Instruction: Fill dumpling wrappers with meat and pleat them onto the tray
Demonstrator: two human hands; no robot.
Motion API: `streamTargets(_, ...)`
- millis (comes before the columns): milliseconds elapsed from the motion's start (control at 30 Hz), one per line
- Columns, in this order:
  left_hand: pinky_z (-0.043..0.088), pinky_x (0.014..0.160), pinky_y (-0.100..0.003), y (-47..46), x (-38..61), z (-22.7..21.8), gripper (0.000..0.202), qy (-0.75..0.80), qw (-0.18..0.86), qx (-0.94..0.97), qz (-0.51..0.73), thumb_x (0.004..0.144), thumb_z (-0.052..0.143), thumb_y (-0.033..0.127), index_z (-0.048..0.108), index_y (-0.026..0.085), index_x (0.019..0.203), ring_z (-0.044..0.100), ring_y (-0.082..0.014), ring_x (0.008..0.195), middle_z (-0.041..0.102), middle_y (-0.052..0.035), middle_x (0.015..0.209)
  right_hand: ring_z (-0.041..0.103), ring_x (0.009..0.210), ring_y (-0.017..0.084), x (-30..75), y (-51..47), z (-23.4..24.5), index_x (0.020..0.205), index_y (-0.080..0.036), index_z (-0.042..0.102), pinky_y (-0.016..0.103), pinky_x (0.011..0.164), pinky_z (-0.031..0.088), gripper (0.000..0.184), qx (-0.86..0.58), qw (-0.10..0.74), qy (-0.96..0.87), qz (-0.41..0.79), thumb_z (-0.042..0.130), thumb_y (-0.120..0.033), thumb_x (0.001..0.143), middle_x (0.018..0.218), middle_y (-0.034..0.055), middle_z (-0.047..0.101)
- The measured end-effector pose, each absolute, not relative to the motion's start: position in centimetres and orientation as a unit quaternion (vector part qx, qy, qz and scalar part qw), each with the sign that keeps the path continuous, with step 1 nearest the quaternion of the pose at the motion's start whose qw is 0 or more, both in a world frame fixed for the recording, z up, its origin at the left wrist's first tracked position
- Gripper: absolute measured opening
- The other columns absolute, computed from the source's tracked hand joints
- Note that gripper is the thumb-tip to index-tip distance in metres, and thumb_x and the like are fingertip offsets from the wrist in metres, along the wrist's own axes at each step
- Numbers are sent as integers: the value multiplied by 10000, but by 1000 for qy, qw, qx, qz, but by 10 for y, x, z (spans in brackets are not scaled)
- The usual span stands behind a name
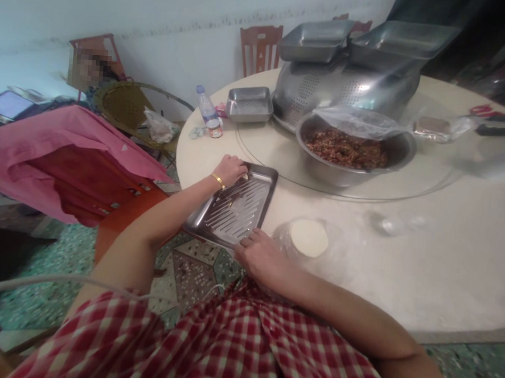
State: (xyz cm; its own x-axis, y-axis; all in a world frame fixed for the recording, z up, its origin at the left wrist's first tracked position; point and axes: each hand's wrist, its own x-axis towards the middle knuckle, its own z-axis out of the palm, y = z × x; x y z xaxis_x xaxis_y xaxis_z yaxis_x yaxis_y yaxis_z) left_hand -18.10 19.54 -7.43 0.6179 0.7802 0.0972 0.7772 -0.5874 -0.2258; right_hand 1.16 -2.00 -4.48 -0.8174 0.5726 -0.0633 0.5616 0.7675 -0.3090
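Observation:
A shallow metal tray (269, 198) with a ridged bottom sits at the table's near left edge, partly over it. My left hand (231, 172) reaches over its far left corner, fingers curled around a small pale piece that is mostly hidden. At the near right corner, the fingers of my right hand (260, 257) are closed on the tray's rim. Just right of that hand, a round flat dough wrapper (309, 238) lies on clear plastic sheeting.
A large steel bowl of minced filling (347, 149) stands on the glass turntable (274, 173). Behind it are a big colander (348, 89) and stacked metal trays (315, 40). A bottle (205, 103) and jar (214, 128) stand far left. A chair with pink cloth (66, 155) is at left.

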Motion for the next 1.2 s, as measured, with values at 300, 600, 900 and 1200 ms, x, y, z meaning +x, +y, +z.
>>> streamTargets(300, 318, 772, -421, 195, -180, -78, 268, -429, 122, -895, -2, 948, 479, 260, 741, 207, 940, 552, -266, 925, 685, -126, 938, 615, 919, 214, 12, -20, -39, 1001, -119, 675, 381, 1021, 386, 232, -301, -1, -939, 168, 450, -168, 976, 942, 118, 719)
streamTargets(600, 330, 792, -427, 196, -178, -73, 233, -399, 117, -910, 10, 915, 542, 310, 752, 228, 976, 538, -272, 953, 671, -127, 962, 628, 902, 213, 13, -20, -39, 979, -123, 684, 381, 1017, 389, 241, -307, 13, -936, 173, 450, -179, 980, 925, 119, 726)
streamTargets(900, 328, 787, -432, 195, -175, -78, 231, -393, 119, -912, 7, 899, 521, 235, 751, 229, 913, 524, -270, 947, 653, -137, 976, 620, 920, 207, 11, -21, -46, 998, -128, 681, 382, 1030, 389, 275, -312, 23, -936, 160, 415, -201, 998, 931, 114, 723)
streamTargets(1200, 327, 792, -439, 193, -176, -69, 251, -363, 114, -925, 24, 905, 541, 311, 754, 248, 1021, 522, -282, 964, 649, -130, 976, 612, 887, 195, 12, -21, -45, 972, -133, 676, 377, 1018, 400, 287, -306, 25, -940, 146, 406, -223, 1009, 923, 102, 719)
